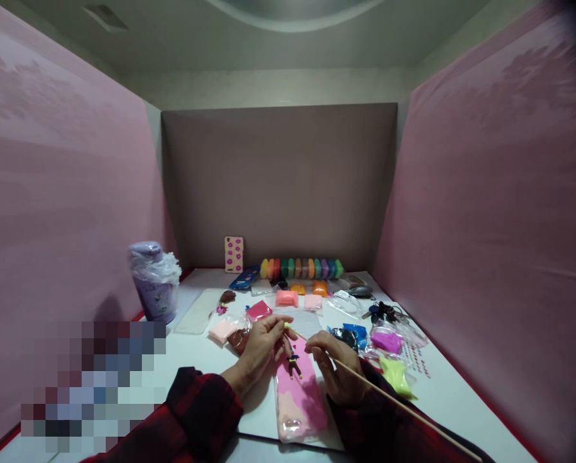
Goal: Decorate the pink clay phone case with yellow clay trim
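Note:
My left hand (265, 337) is closed, its fingertips pinching a small yellow clay piece (287, 326). In my right hand (335, 366) lies a long thin wooden stick (389, 393), and its far tip reaches the yellow piece. Below both hands a pink clay-covered phone case (301, 402) rests on the table, with a peach patch at its near end. A small figure (294, 365) in dark clothes is stuck on the pink part; my left fingers partly cover the case's upper end.
A row of coloured clay packs (301, 268) stands at the back beside a patterned phone case (234, 254). Left is a purple wrapped bin (153, 283). Right lie a yellow clay pack (396, 377), a magenta clay bag (386, 341) and keys (387, 312). Pink panels (490, 212) enclose the table.

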The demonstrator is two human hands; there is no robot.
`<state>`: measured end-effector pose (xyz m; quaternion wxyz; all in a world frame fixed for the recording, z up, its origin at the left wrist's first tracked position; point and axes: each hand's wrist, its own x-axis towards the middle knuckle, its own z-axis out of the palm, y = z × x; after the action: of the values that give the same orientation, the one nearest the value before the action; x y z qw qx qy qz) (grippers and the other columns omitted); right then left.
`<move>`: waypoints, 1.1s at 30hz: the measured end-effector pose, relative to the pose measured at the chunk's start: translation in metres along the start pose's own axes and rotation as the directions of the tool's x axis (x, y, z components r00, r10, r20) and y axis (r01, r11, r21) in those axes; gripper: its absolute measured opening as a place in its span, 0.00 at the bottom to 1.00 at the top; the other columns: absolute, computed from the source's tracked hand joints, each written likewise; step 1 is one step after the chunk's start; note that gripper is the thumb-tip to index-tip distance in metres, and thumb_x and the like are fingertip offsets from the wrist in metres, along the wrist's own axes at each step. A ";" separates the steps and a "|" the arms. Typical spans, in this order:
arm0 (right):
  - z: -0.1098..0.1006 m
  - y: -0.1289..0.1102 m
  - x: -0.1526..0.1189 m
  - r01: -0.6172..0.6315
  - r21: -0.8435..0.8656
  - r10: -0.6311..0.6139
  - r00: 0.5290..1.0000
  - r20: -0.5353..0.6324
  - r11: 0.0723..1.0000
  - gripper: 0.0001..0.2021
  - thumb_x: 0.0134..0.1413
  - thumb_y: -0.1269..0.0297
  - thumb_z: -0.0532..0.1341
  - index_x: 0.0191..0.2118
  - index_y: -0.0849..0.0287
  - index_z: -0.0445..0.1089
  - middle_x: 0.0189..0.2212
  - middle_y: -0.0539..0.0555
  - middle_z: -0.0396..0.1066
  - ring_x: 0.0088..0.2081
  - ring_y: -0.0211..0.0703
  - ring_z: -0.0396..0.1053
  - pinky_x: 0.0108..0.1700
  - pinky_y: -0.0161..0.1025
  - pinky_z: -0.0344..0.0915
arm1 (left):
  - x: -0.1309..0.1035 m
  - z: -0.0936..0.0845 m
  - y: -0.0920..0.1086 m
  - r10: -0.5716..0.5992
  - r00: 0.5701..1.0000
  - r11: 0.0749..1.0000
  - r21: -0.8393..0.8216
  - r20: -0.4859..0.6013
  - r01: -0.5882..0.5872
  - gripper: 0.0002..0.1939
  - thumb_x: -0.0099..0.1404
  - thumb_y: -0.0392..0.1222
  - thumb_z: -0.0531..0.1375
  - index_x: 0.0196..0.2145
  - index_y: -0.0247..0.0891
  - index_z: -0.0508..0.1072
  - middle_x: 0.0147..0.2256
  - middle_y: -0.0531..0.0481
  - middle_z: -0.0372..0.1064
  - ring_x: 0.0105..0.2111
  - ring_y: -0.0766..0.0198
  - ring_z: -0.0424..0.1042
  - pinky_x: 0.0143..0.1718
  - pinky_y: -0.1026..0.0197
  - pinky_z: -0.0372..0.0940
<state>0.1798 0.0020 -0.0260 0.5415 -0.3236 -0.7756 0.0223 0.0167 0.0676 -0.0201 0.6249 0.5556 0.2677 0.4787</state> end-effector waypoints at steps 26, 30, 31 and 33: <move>-0.002 -0.001 0.002 0.031 0.046 -0.030 0.999 -0.029 0.998 0.09 0.60 0.72 0.48 0.36 0.59 0.64 0.26 0.53 0.65 0.28 0.40 0.64 0.31 0.38 0.60 | 0.002 -0.002 0.001 -0.048 0.991 0.998 0.029 -0.124 0.052 0.15 0.54 0.48 0.64 0.24 0.34 0.65 0.17 0.51 0.68 0.09 0.75 0.58 0.08 0.73 0.45; -0.001 0.000 0.001 0.021 0.049 -0.019 0.999 -0.027 0.999 0.09 0.60 0.72 0.47 0.36 0.59 0.64 0.27 0.53 0.65 0.29 0.40 0.64 0.31 0.38 0.60 | 0.001 0.000 0.002 -0.034 0.991 0.999 0.013 -0.127 0.036 0.15 0.56 0.50 0.62 0.27 0.33 0.68 0.20 0.53 0.68 0.10 0.75 0.59 0.09 0.72 0.48; -0.001 0.000 0.001 0.020 0.049 -0.018 1.000 -0.025 0.999 0.09 0.60 0.72 0.47 0.36 0.59 0.64 0.27 0.53 0.65 0.29 0.40 0.64 0.31 0.38 0.60 | 0.001 0.000 0.002 -0.034 0.992 0.999 0.012 -0.125 0.036 0.15 0.57 0.50 0.61 0.29 0.33 0.69 0.20 0.53 0.67 0.10 0.75 0.58 0.09 0.72 0.50; -0.001 0.001 0.001 0.019 0.044 -0.019 1.000 -0.013 0.999 0.09 0.60 0.72 0.48 0.36 0.59 0.64 0.27 0.53 0.65 0.29 0.40 0.64 0.31 0.38 0.60 | 0.001 -0.001 0.001 -0.031 0.992 0.999 0.015 -0.122 0.034 0.15 0.58 0.50 0.60 0.33 0.33 0.71 0.21 0.53 0.67 0.11 0.75 0.59 0.10 0.71 0.53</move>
<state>0.1806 0.0029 -0.0255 0.5537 -0.3043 -0.7744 0.0324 0.0159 0.0686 -0.0189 0.6104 0.5260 0.3184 0.4993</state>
